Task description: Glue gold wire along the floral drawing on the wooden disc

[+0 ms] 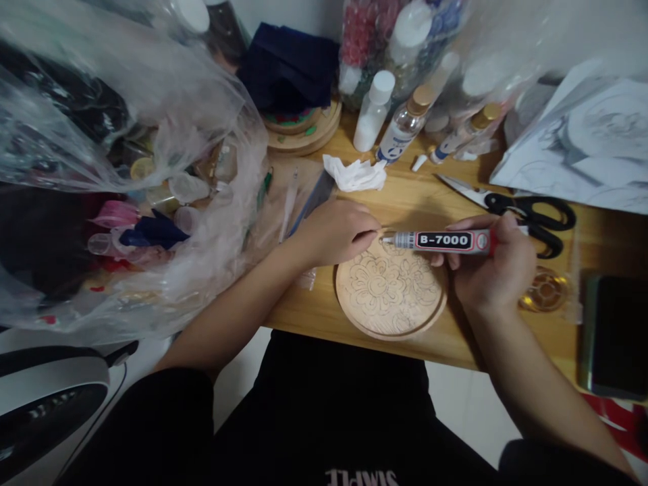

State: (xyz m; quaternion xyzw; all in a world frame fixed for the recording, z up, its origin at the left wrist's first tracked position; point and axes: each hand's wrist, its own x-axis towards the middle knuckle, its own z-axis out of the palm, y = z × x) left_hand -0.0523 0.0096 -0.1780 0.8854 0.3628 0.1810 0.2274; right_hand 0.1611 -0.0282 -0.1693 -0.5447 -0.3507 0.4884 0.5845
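My right hand (489, 266) is wrapped round a B-7000 glue tube (445, 241), held sideways with its narrow nozzle pointing left. Below the tube lies a round wooden plate (385, 297) with flowers drawn on it in dark lines. My left hand (344, 233) is at the plate's upper left, fingers curled together and their tips close to the nozzle. Whatever may be between those fingertips is hidden or too small to make out.
Black-handled scissors (531, 209) lie right of a crumpled tissue (354, 173). Behind stand small bottles (405, 125). A large plastic bag (202, 169) of odds and ends crowds the left. At right are an amber spool (544, 290) and a phone (615, 337).
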